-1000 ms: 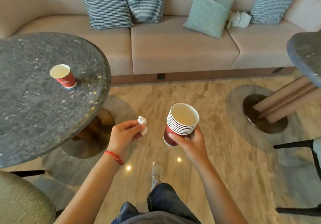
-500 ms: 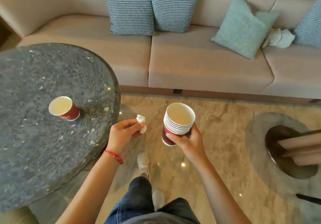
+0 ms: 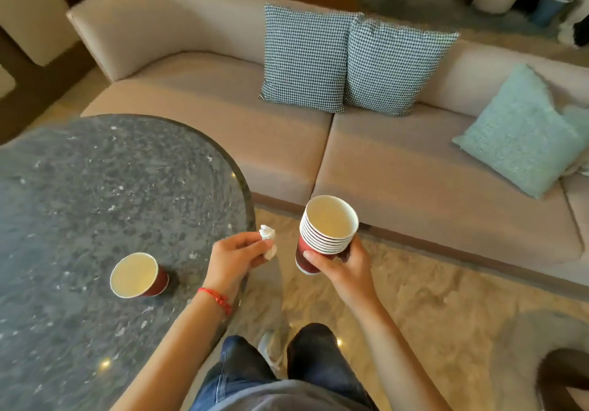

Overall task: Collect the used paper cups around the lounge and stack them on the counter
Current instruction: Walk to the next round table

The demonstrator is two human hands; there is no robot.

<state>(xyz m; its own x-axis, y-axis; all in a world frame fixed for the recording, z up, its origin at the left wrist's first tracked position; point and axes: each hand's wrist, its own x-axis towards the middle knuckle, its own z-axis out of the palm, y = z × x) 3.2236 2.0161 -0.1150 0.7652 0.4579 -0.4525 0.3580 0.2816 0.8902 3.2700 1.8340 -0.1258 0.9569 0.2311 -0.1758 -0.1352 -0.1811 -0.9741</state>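
My right hand (image 3: 342,265) grips a stack of several red paper cups (image 3: 325,235), rims up, held over the floor in front of the sofa. My left hand (image 3: 237,256) pinches a crumpled white tissue (image 3: 267,241) just past the right edge of the round table. A single red paper cup (image 3: 137,276) stands upright on the dark speckled round table (image 3: 95,194), a short way left of my left wrist. It looks empty inside.
A beige sofa (image 3: 287,143) runs along the far side with two houndstooth cushions (image 3: 347,60) and a pale green cushion (image 3: 522,130). The base of another table (image 3: 564,375) shows at the lower right. My legs stand on a beige marble floor (image 3: 446,299).
I have stepped closer to the round table; the lone cup now sits nearer my left hand. Both hands keep their holds on the tissue and the cup stack.
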